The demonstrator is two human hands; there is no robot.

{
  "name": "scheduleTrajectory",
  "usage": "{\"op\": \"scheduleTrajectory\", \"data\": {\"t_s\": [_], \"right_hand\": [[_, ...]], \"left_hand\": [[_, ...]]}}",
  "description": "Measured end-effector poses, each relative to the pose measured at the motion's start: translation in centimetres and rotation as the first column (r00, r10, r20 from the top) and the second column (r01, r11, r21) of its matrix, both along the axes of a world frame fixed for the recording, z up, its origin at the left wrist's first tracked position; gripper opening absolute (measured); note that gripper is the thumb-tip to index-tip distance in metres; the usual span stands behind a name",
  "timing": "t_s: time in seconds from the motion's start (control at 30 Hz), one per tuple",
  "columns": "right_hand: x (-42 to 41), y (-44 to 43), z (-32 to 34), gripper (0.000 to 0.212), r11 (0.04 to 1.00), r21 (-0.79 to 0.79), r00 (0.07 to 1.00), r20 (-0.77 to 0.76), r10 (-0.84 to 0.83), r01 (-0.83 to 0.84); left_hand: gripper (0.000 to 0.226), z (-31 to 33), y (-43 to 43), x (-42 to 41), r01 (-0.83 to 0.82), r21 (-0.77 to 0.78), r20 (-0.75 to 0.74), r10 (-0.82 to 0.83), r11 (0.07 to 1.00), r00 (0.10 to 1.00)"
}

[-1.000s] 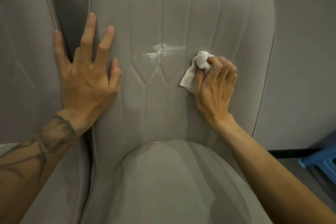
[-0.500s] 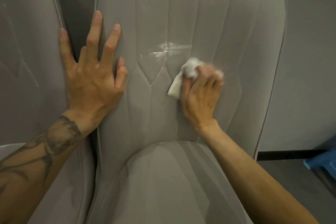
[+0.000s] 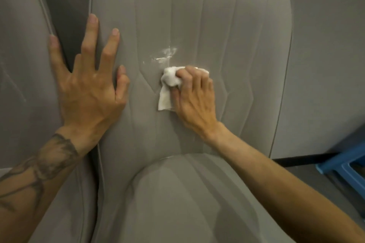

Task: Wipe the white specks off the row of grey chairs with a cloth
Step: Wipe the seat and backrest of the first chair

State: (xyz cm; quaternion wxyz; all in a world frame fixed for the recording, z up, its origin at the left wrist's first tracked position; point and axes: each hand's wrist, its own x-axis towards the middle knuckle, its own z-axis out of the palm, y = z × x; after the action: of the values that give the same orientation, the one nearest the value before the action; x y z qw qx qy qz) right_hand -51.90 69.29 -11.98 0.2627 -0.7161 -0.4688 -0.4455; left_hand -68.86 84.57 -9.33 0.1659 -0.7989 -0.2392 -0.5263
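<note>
On the backrest of a grey fabric chair with stitched vertical channels (image 3: pixel 217 25), a patch of white specks and smears (image 3: pixel 166 54) sits on the central panel, close to a seam. Just below this patch, touching its lower edge or nearly so, lies a small crumpled white cloth (image 3: pixel 167 89). The right hand (image 3: pixel 195 94) grips the cloth, with curled fingers bunching its upper part against the upholstery, while a loose flat corner hangs down past the thumb. The knuckles are bent and the wrist angles down to the right, where the bare forearm crosses the corner of the rounded grey seat cushion (image 3: pixel 187 203).

The left hand (image 3: pixel 88 89) holds nothing. It lies flat on the left edge of the same backrest with its fingers straight and spread wide. Its palm covers the piped border. The little finger reaches over the dark gap towards a second grey chair (image 3: pixel 19 45) standing just beside the first, though whether it touches that chair cannot be told. A dark tattoo (image 3: pixel 45 163) wraps the left forearm above the wrist.

Behind the chairs is a plain grey wall (image 3: pixel 325 65) with a black strip (image 3: pixel 296 161) along its base. Near the right edge of the view, low down and well apart from the hands, stands a blue plastic object (image 3: pixel 343 165), only partly in frame.
</note>
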Motion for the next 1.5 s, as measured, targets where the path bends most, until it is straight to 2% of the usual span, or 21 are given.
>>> {"op": "scheduleTrajectory", "data": {"t_s": [0.07,0.17,0.23,0.3,0.4,0.47,0.53,0.6,0.67,0.77,0.83,0.87,0.93,1.0,1.07,1.1,1.17,1.27,1.33,1.43,1.5], "right_hand": [[2.6,-0.8,2.5,0.026,0.999,0.013,0.996,0.082,-0.031,0.03],[6.1,0.9,9.4,0.024,0.899,0.405,0.985,-0.024,-0.169,0.165],[5.3,2.5,10.2,0.026,0.835,0.519,0.983,-0.089,-0.161,0.183],[2.9,3.3,6.6,0.029,0.907,0.408,0.993,-0.084,-0.079,0.106],[0.2,1.0,1.0,0.029,0.999,0.018,0.998,0.057,0.03,-0.031],[1.9,0.2,2.6,0.027,0.998,-0.018,0.991,0.122,0.057,-0.055],[4.2,1.1,6.7,0.023,0.983,0.183,0.997,0.075,-0.034,0.02],[5.2,2.7,10.3,0.024,0.892,0.438,0.993,-0.033,-0.113,0.116],[4.0,4.1,9.9,0.029,0.855,0.501,0.991,-0.084,-0.103,0.131],[0.8,3.2,3.8,0.028,0.983,0.179,0.999,0.018,0.036,-0.039],[0.7,1.0,2.1,0.026,0.995,-0.069,0.986,0.141,0.087,-0.078],[1.8,0.6,3.2,0.026,0.993,-0.085,0.978,0.186,0.1,-0.086],[4.3,1.2,7.4,0.025,0.995,0.093,0.987,0.16,0.009,-0.024],[5.6,2.7,11.7,0.028,0.919,0.386,0.994,0.03,-0.102,0.082],[4.2,4.3,11.8,0.028,0.865,0.486,0.992,-0.06,-0.11,0.125],[2.9,4.7,10.3,0.028,0.886,0.457,0.996,-0.059,-0.066,0.086],[-0.3,4.3,5.4,0.028,0.974,0.215,0.997,-0.008,0.081,-0.077],[-0.6,1.7,3.2,0.026,0.981,-0.108,0.973,0.148,0.175,-0.16],[1.6,2.5,6.9,0.023,0.993,0.012,0.979,0.168,0.113,-0.117],[3.0,5.4,12.4,0.025,0.911,0.409,0.997,0.011,-0.07,0.06],[1.4,6.4,10.5,0.029,0.898,0.437,0.999,-0.031,-0.03,0.041]], "left_hand": [[0.058,0.0,0.0,0.0,-0.01,-0.002,-0.002,0.01,1.0,1.0],[0.058,-0.1,0.0,0.1,-0.017,-0.006,-0.002,0.017,1.0,1.0],[0.058,-0.1,0.0,0.2,-0.019,-0.001,-0.008,0.019,1.0,1.0],[0.058,-0.1,0.0,0.2,-0.031,0.003,-0.016,0.031,1.0,0.999],[0.059,-0.2,0.1,0.1,-0.03,-0.005,-0.021,0.03,1.0,0.999],[0.059,0.0,0.0,0.0,-0.028,-0.012,-0.027,0.028,1.0,0.999],[0.059,0.1,0.0,0.0,-0.03,-0.02,-0.032,0.029,0.999,0.999],[0.059,0.1,-0.1,0.0,-0.033,-0.03,-0.036,0.032,0.999,0.999],[0.059,0.1,-0.2,0.1,-0.037,-0.025,-0.042,0.036,0.999,0.998],[0.06,0.0,-0.1,0.0,-0.042,-0.022,-0.05,0.041,0.999,0.998],[0.06,0.1,-0.1,0.0,-0.04,-0.035,-0.051,0.039,0.999,0.998],[0.059,0.2,-0.2,0.0,-0.039,-0.041,-0.051,0.037,0.998,0.998],[0.059,0.2,-0.3,-0.1,-0.04,-0.038,-0.056,0.038,0.999,0.998],[0.059,0.2,-0.3,-0.1,-0.041,-0.037,-0.059,0.039,0.998,0.998],[0.059,0.2,-0.3,0.0,-0.037,-0.036,-0.054,0.035,0.999,0.998],[0.059,0.2,-0.3,0.0,-0.037,-0.037,-0.053,0.035,0.999,0.998],[0.059,0.2,-0.3,0.0,-0.034,-0.038,-0.052,0.032,0.999,0.998],[0.058,0.2,-0.3,-0.1,-0.033,-0.041,-0.059,0.03,0.999,0.998],[0.057,0.3,-0.4,-0.1,-0.034,-0.042,-0.064,0.032,0.999,0.997],[0.056,0.3,-0.4,-0.1,-0.035,-0.045,-0.051,0.033,0.998,0.998],[0.057,0.2,-0.5,0.0,-0.039,-0.034,-0.05,0.038,0.999,0.998]]}}
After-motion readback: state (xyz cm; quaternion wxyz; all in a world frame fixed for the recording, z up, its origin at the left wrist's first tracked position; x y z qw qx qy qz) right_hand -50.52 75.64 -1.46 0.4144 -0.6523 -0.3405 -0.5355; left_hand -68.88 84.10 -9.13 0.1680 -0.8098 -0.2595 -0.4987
